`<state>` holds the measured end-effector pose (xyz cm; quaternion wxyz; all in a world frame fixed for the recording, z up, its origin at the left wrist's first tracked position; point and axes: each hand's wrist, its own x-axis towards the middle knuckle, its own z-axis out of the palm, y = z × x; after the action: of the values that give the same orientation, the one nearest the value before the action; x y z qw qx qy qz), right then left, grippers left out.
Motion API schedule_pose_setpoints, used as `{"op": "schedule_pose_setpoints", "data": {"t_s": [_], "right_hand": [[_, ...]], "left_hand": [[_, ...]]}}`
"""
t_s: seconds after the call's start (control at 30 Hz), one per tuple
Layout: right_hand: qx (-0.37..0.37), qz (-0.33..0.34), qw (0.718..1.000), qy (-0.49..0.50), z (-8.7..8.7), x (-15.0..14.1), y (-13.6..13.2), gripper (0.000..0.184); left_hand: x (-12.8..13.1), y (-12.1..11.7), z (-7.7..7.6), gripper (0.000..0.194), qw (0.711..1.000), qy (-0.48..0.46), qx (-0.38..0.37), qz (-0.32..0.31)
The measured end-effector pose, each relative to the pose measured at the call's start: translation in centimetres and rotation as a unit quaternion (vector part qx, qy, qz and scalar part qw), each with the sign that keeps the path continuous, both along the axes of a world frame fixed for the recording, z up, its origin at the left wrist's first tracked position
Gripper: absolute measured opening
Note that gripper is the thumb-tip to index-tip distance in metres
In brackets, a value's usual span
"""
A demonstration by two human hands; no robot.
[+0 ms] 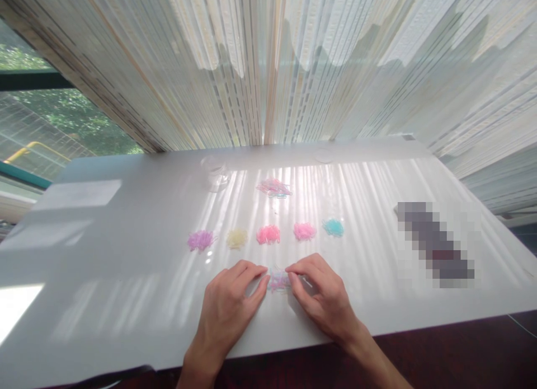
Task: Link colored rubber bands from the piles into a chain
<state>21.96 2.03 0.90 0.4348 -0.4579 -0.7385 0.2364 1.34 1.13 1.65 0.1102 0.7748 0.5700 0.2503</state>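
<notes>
In the head view, both hands rest over the near edge of the worktop (pixel 138 316), with a small mixed pile (pixel 278 279) of lilac and pale blue pieces between their fingertips. The left hand (pixel 230 295) curls its thumb and fingers toward the pile's left side; the right hand (pixel 325 291) does the same at the right side. Whether either pinches a piece cannot be told.

Just beyond them runs a row of five piles: purple (pixel 201 240), yellow (pixel 237 239), red-pink (pixel 268 234), pink (pixel 304 231) and teal (pixel 334 227), each apart from the next. Behind the row lies a looser multicoloured heap (pixel 274 188), with a clear cup (pixel 217 179) to its left. Far right is a dark pixelated object (pixel 434 243). A striped curtain (pixel 268 70) hangs along the back, and sunlight falls across the worktop in streaks.
</notes>
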Motion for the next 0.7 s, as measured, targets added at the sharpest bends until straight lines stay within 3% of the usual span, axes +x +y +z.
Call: {"op": "schedule_pose_setpoints", "data": {"t_s": [0.27, 0.53, 0.7], "right_hand": [[-0.002, -0.002, 1.000, 0.004, 0.18, -0.09, 0.09, 0.014], [-0.010, 0.016, 1.000, 0.002, -0.08, 0.04, 0.05, 0.014], [-0.013, 0.066, 0.997, 0.022, -0.25, 0.15, -0.17, 0.016]], "left_hand": [[0.16, 0.25, 0.17, 0.017, 1.000, -0.016, -0.012, -0.013], [-0.61, -0.13, 0.34, 0.012, 0.983, -0.174, -0.056, -0.010], [0.05, -0.30, 0.63, 0.009, 0.967, -0.241, -0.057, -0.064]]}}
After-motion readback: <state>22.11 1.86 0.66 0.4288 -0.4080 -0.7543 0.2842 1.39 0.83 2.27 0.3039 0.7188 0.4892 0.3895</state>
